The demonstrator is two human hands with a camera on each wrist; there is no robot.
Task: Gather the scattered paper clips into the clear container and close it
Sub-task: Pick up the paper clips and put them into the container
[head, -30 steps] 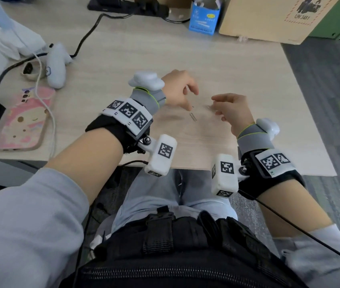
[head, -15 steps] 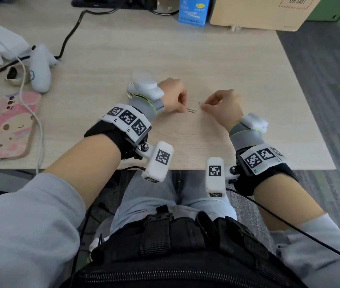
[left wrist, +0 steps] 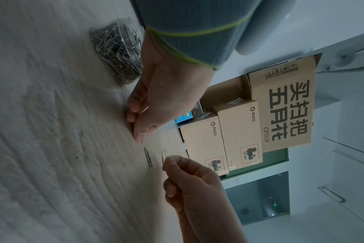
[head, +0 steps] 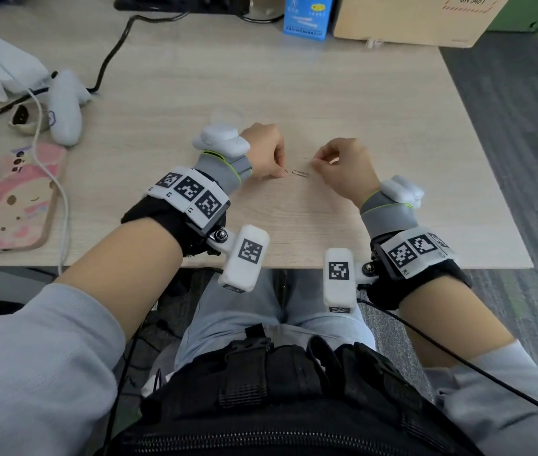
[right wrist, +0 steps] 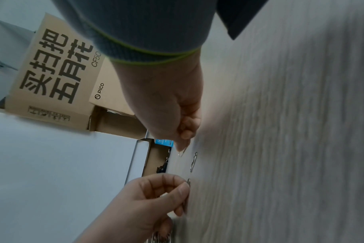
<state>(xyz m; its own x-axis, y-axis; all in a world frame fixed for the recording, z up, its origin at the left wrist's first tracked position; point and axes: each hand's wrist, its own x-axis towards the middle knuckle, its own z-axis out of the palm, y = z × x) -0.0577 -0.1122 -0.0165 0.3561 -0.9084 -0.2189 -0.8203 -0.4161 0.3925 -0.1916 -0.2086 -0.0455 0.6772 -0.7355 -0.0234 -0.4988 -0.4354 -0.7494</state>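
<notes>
Nearest the body, both wrists hover over the front part of the wooden table (head: 392,103), the hands facing each other. The left hand (head: 266,151) has its fingers curled, thumb and forefinger pinching a paper clip (head: 285,172) right at the tabletop, only its tip poking out. The right hand (head: 343,162) pinches a second clip (left wrist: 163,156) between thumb and fingertip, held just above the wood. Between the two hands lies a loose clip (head: 301,173) flat on the table, close to both sets of fingertips, touched by neither. Just behind the left wrist sits the clear container (left wrist: 119,51), packed with silver clips; whether a lid is on it, I can't tell. Further back, a blue box (head: 307,16) and cardboard boxes (head: 402,21) line the far edge.
</notes>
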